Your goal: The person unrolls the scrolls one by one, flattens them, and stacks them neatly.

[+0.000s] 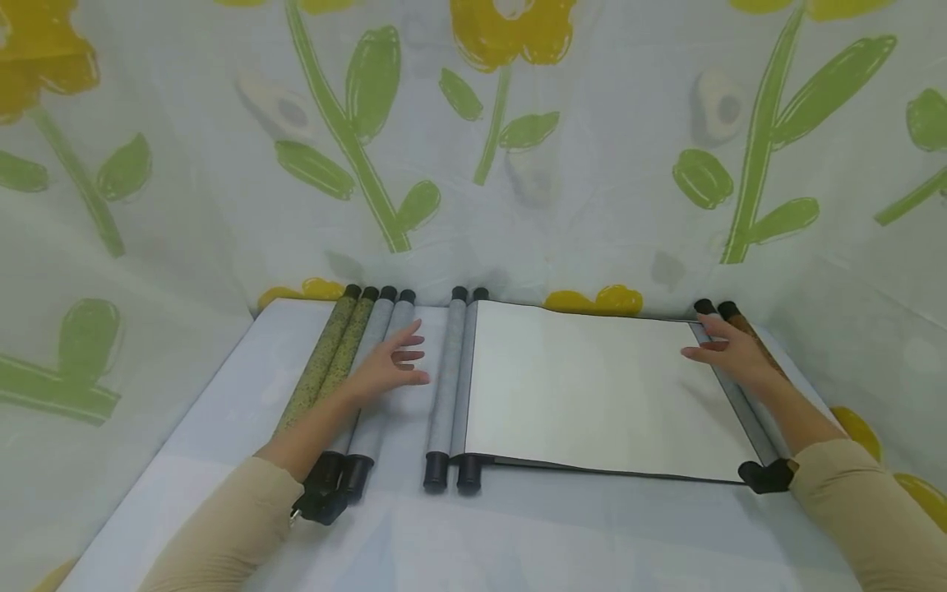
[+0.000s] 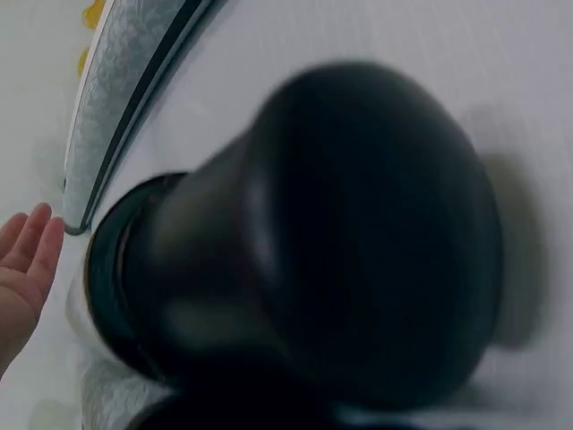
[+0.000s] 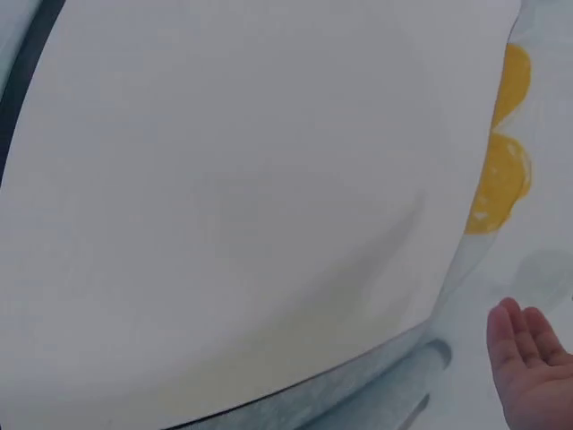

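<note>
White sheet: the pale stretch of an unrolled scroll (image 1: 592,386) lies flat on the table (image 1: 577,538), right of centre and close to the far edge.
Long axis: the sheet runs left to right; the grey paired rollers (image 1: 444,378) at its left and the right roller (image 1: 737,403) run from far edge towards near.
Right hand: (image 1: 732,353) the nearer one, over the right roller's far end by the table's far right corner; fingers extended, thumb apart, gripping nothing; contact cannot be told.
Left hand: (image 1: 388,362) fingers spread, holding nothing, between the grey rolls (image 1: 369,432) and the paired rollers.
Way to the sheet: rightward from the left fingers, past those rollers; leftward and nearward from the right fingers.
Left edge side: speckled green rolls (image 1: 318,370) lie beside the grey rolls.
</note>
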`<act>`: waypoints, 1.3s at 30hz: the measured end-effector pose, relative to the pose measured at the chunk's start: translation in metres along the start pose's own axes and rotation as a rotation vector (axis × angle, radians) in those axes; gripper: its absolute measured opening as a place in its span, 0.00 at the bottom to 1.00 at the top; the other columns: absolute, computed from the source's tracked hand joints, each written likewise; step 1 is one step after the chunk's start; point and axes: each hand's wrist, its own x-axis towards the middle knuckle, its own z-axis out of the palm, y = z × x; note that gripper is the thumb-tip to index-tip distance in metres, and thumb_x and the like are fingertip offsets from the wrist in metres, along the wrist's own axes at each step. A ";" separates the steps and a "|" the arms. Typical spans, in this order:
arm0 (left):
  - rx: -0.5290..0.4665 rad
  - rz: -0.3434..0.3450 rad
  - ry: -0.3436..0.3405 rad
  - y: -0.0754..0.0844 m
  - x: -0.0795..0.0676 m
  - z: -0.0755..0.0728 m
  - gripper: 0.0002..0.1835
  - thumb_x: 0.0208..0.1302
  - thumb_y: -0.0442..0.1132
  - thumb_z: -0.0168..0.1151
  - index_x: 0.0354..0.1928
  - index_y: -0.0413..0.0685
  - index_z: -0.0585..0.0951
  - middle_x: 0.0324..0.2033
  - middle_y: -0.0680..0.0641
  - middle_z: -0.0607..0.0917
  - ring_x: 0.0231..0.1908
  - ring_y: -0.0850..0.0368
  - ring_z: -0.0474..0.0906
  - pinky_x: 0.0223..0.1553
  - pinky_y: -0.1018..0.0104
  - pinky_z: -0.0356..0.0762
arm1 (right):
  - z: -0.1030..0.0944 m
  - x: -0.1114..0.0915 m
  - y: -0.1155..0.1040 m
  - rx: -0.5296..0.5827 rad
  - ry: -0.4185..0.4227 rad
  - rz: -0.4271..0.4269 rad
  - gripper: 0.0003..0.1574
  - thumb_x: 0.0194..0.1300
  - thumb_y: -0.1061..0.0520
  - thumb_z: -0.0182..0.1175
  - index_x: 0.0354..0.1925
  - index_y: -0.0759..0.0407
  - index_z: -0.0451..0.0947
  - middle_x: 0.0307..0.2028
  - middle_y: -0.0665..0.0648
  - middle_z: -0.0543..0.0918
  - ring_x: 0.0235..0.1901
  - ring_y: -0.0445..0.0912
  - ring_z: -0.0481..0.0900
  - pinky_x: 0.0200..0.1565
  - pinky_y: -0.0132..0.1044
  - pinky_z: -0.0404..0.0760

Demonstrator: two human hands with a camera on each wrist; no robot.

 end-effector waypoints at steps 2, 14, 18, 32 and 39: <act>-0.006 0.039 -0.013 0.002 -0.004 -0.005 0.50 0.55 0.33 0.68 0.74 0.48 0.47 0.68 0.32 0.60 0.64 0.37 0.64 0.62 0.47 0.64 | 0.003 0.000 -0.006 -0.001 -0.004 -0.019 0.53 0.65 0.45 0.59 0.74 0.63 0.40 0.67 0.77 0.53 0.63 0.71 0.58 0.57 0.65 0.63; 0.067 0.022 -0.047 0.018 -0.031 -0.047 0.53 0.54 0.39 0.70 0.75 0.53 0.45 0.73 0.39 0.49 0.71 0.40 0.48 0.67 0.44 0.51 | 0.021 -0.007 -0.040 0.054 -0.045 -0.169 0.50 0.65 0.53 0.60 0.73 0.62 0.44 0.67 0.75 0.56 0.60 0.68 0.65 0.43 0.22 0.74; 0.104 0.035 -0.029 0.018 -0.037 -0.055 0.54 0.53 0.41 0.71 0.75 0.57 0.46 0.73 0.40 0.48 0.71 0.40 0.48 0.67 0.44 0.49 | 0.028 -0.009 -0.051 0.072 -0.047 -0.188 0.50 0.64 0.52 0.61 0.73 0.60 0.46 0.67 0.72 0.57 0.60 0.67 0.66 0.42 0.19 0.72; 0.172 0.045 -0.030 0.029 -0.068 -0.082 0.55 0.55 0.42 0.69 0.74 0.64 0.40 0.74 0.43 0.45 0.71 0.37 0.45 0.64 0.40 0.54 | 0.067 -0.011 -0.102 0.137 -0.079 -0.287 0.47 0.62 0.54 0.63 0.72 0.57 0.52 0.68 0.65 0.60 0.61 0.61 0.68 0.51 0.31 0.76; 0.201 0.022 0.006 0.029 -0.080 -0.094 0.56 0.55 0.40 0.70 0.75 0.61 0.40 0.73 0.39 0.47 0.69 0.32 0.47 0.61 0.34 0.55 | 0.084 -0.008 -0.124 0.159 -0.103 -0.349 0.45 0.61 0.56 0.64 0.71 0.56 0.55 0.68 0.63 0.61 0.60 0.59 0.69 0.56 0.45 0.74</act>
